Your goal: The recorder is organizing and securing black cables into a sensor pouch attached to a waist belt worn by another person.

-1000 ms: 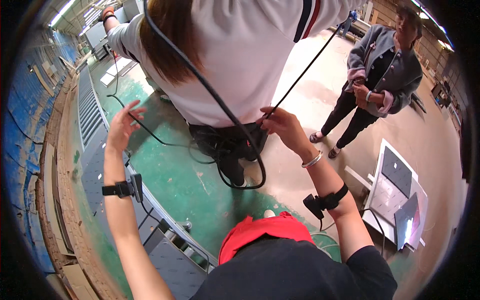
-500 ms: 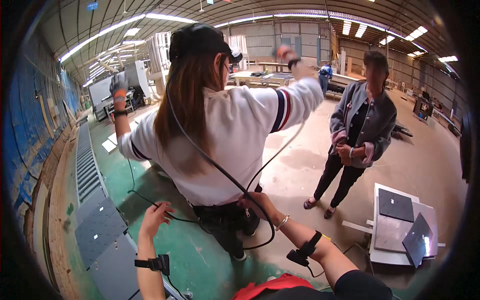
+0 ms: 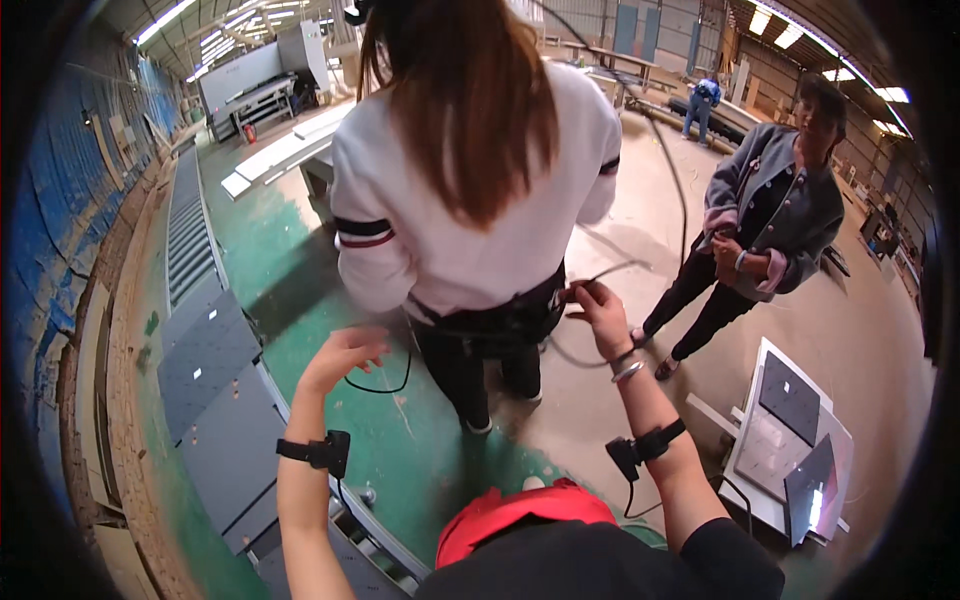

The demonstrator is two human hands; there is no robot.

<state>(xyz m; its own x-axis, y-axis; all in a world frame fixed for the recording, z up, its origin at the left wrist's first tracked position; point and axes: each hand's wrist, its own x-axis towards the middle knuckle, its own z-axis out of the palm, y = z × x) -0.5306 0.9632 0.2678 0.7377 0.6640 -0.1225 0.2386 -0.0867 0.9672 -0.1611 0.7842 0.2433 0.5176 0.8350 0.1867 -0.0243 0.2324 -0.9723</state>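
A person in a white sweatshirt [image 3: 470, 250] stands right in front of me with their back turned. At the right side of their waist my right hand [image 3: 605, 318] has its fingers pinched together on a black cable [image 3: 625, 266]; the fingertips partly hide what they hold. My left hand [image 3: 348, 358] is left of the waist, fingers stretched toward the person and slightly blurred. Just below it hangs a thin black cable loop [image 3: 383, 390]. A dark pouch or belt [image 3: 510, 320] circles the person's waist.
Another person in a grey jacket [image 3: 775, 210] stands at the right. Dark panels lie on a pale stack [image 3: 755, 465] at the lower right. A roller conveyor [image 3: 190, 235] with grey panels [image 3: 235, 400] runs along the left. A machine [image 3: 262, 90] stands behind.
The person in front has lowered both raised arms. My right hand has moved right and up along their waist, and my left hand has shifted up and right. My view has tilted down.
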